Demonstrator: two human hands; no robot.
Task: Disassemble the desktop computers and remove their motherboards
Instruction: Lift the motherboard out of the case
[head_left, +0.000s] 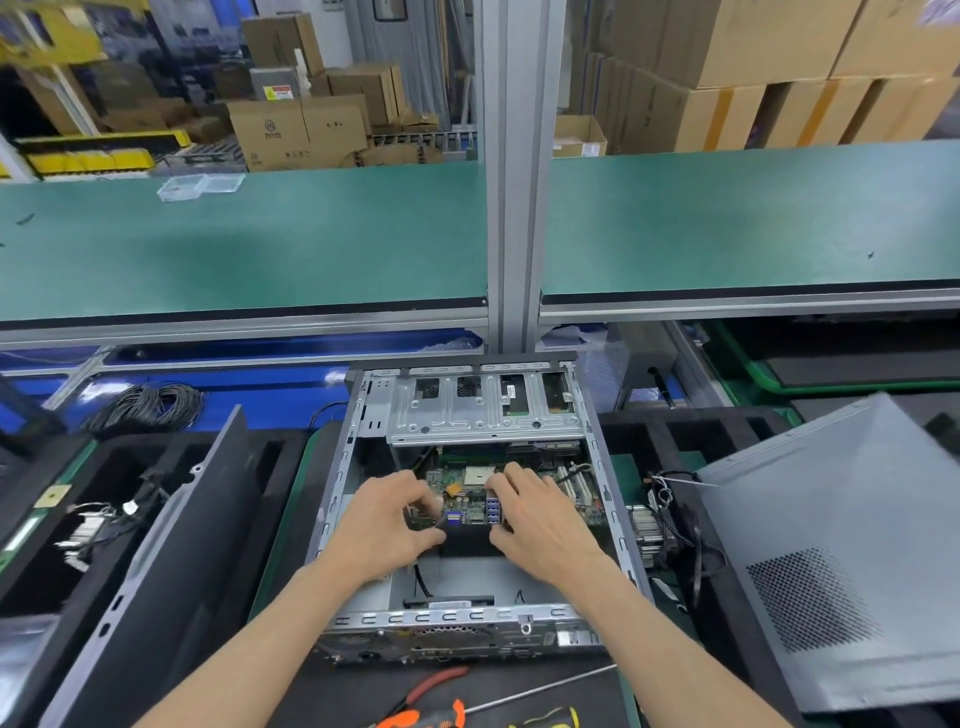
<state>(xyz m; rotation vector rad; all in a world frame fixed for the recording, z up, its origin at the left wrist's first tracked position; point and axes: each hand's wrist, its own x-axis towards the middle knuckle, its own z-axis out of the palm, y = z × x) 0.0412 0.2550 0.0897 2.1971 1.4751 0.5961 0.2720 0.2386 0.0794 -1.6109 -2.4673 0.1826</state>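
Both hands are down inside the open computer case (470, 519), working on the motherboard (511, 493). The left hand (387, 525) has its fingers curled, pinching the near edge of the board around the port cluster. The right hand (540, 519) is palm down with curled fingers gripping the same near edge just right of the blue USB ports (492, 512). The two hands sit close together with the ports between them. Both forearms come in from the bottom of the view, angling inward toward each other.

The case lies flat on the surface with its side off. Its long axis runs straight away from the person, rear panel (452, 636) nearest and the drive cage (485, 410) at the far end. The motherboard lies in the middle of the case, its port edge toward the person and its far part tucked under the cage. Can't tell whether it's lifted off the tray or still seated.

Right in front of the case there's a long screwdriver (540, 688), and pliers with red-orange handles (434, 691). To the right, a grey side panel (841, 561) with a perforated vent leans at a tilt, and between it and the case there's a tangle of black cables (675, 519). To the left, another dark panel (176, 561) leans diagonally over a black foam tray (57, 566) holding loose parts. Further back there's a coil of black wire (148, 408), then a green shelf (260, 244) with a clear plastic box (200, 186), and stacks of cardboard boxes (779, 67) behind.
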